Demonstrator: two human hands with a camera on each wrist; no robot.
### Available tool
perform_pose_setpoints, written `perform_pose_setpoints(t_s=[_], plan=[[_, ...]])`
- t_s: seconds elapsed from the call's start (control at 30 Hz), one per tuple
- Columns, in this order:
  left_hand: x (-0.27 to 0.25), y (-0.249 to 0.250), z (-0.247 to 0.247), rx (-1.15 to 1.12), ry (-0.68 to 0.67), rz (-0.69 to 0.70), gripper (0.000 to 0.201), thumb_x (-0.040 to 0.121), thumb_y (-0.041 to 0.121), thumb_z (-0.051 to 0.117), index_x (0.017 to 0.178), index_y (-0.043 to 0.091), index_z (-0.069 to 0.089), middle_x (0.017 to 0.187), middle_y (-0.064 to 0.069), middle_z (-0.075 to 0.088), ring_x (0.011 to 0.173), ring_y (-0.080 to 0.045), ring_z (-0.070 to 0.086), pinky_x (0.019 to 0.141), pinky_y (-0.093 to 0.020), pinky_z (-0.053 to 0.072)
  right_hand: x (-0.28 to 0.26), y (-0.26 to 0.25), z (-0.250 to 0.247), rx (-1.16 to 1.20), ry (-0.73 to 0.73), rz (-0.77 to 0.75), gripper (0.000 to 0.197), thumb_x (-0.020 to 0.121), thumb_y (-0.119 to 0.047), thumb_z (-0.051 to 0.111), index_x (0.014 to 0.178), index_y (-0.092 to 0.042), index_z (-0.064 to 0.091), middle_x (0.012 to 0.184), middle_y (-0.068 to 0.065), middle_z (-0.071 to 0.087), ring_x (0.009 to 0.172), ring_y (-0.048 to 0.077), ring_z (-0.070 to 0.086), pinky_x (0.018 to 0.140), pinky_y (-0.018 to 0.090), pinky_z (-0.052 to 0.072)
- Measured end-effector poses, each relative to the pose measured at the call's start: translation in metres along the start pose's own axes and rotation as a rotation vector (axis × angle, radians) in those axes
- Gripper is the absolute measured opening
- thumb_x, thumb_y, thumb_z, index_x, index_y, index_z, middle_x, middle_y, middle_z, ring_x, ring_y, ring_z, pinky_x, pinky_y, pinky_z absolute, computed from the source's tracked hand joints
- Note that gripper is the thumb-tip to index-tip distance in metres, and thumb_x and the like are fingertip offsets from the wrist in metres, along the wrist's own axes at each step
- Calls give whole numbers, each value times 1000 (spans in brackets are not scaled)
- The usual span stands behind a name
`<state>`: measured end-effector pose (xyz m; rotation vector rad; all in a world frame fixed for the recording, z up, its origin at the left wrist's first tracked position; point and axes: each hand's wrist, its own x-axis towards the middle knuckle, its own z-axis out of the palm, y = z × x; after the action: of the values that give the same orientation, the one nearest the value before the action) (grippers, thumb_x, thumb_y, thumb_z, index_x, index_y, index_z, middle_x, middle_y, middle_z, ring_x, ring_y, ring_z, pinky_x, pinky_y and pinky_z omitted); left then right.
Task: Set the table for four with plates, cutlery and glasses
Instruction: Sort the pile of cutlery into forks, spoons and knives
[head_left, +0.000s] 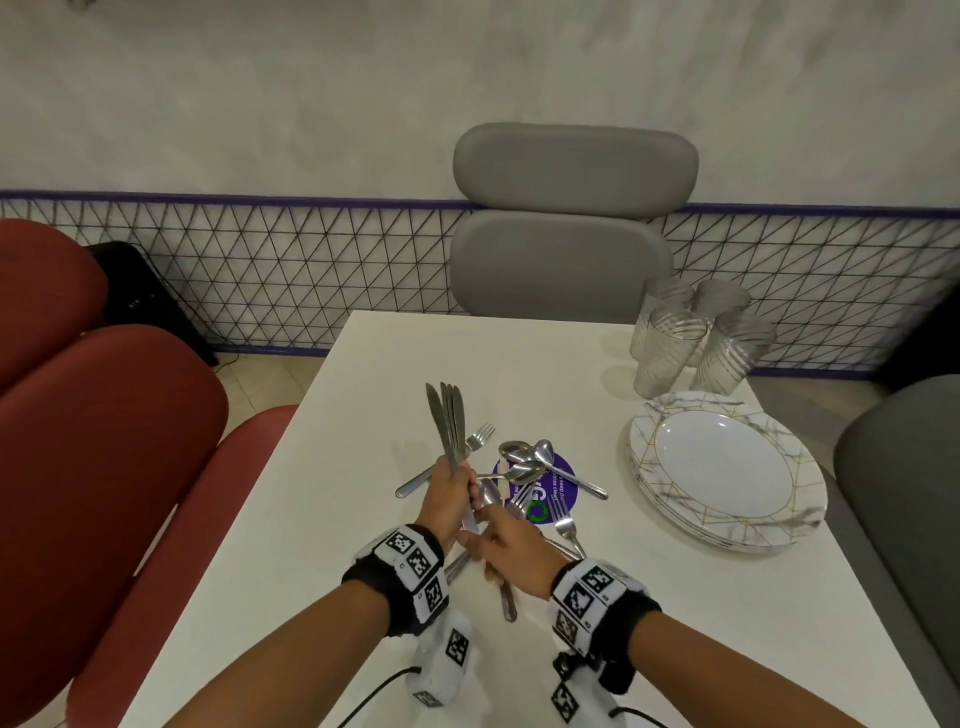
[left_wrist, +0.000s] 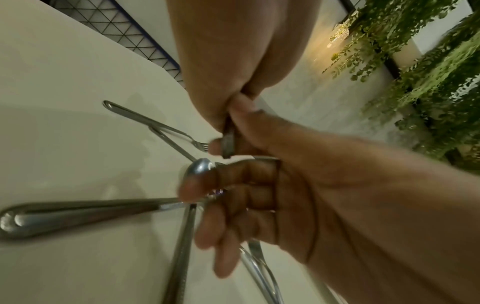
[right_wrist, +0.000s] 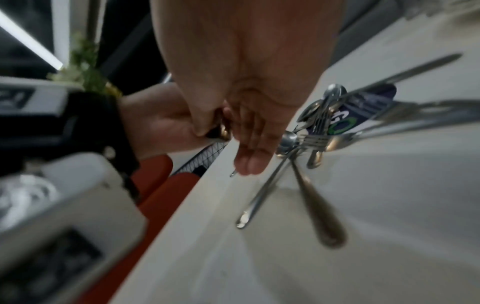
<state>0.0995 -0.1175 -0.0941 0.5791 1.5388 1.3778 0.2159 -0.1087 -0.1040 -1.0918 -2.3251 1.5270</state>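
Note:
My left hand (head_left: 449, 499) grips a bundle of table knives (head_left: 448, 423) by the handles, blades pointing up, over the middle of the white table (head_left: 337, 545). My right hand (head_left: 506, 543) meets it from the right. In the left wrist view its thumb and forefinger pinch the lower end of a knife handle (left_wrist: 228, 142). Loose spoons (head_left: 519, 457) and forks (head_left: 480, 434) lie crossed on the table under both hands. A stack of marbled plates (head_left: 789, 514) sits at the right, with several ribbed glasses (head_left: 691, 338) behind it.
A round purple sticker (head_left: 563, 475) lies under the cutlery pile. Red chairs (head_left: 104, 441) stand along the table's left side, a grey chair (head_left: 566, 234) at the far end and a grey seat (head_left: 904, 467) on the right.

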Motion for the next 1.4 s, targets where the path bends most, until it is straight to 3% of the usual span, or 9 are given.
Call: perform_pose_setpoints(t_s=[0.1,0.3,0.47,0.77,1.0,1.07,1.2,1.33,1.4], plan=[[-1,0,4,65,25,42,19,98,7,33,83,16,43,64,-3,41,56,-14,39,59,-25,38,2,-7,2,236,-83,9,4,97,-18,45,96,-16,41,66,-1,58,40,1,55,46,18,46],[-3,-1,4,112,29,42,30,99,13,32,127,2,37,75,-4,43,70,-15,45,75,-33,46,3,-2,1,134,-65,26,4,97,-11,39,98,-11,43,67,-4,49,52,4,48,50,16,41],[-6,-1,4,1,61,88,26,97,2,32,122,8,37,71,-4,41,63,-13,43,59,-18,49,6,-1,2,166,-106,70,23,97,-11,38,76,-19,41,66,0,52,52,10,49,54,21,42],[0,7,8,-93,57,34,3,98,7,38,96,9,40,66,-3,42,51,-11,47,52,-21,48,5,7,-6,344,-69,150,17,95,2,37,86,-9,44,70,3,52,50,4,55,47,15,45],[0,2,20,-177,87,-50,11,99,8,34,104,15,41,67,-5,44,60,-16,48,64,-31,47,15,4,-15,554,-1,163,45,85,14,46,128,0,43,116,13,52,99,22,59,87,30,53],[0,2,27,-199,102,-59,12,99,9,34,106,16,41,67,-4,43,60,-15,47,61,-29,45,15,2,-14,521,38,161,35,82,12,50,115,-2,53,108,16,59,102,29,60,92,38,52],[1,3,35,-157,60,-43,12,99,7,32,102,15,40,69,-3,40,61,-14,46,63,-27,44,14,7,-12,209,138,167,27,86,-1,54,72,-24,49,81,5,57,83,26,60,71,30,44],[8,1,36,-180,54,-74,17,101,21,37,87,14,42,66,-1,44,58,-15,48,62,-29,44,7,8,-17,148,131,153,34,92,0,45,67,-23,45,74,0,57,87,26,60,70,23,45],[10,2,38,-202,51,-91,17,100,19,38,85,14,44,62,0,44,51,-13,48,62,-29,44,4,6,-21,122,133,161,34,92,0,45,67,-23,46,73,-2,57,85,23,58,81,32,50]])
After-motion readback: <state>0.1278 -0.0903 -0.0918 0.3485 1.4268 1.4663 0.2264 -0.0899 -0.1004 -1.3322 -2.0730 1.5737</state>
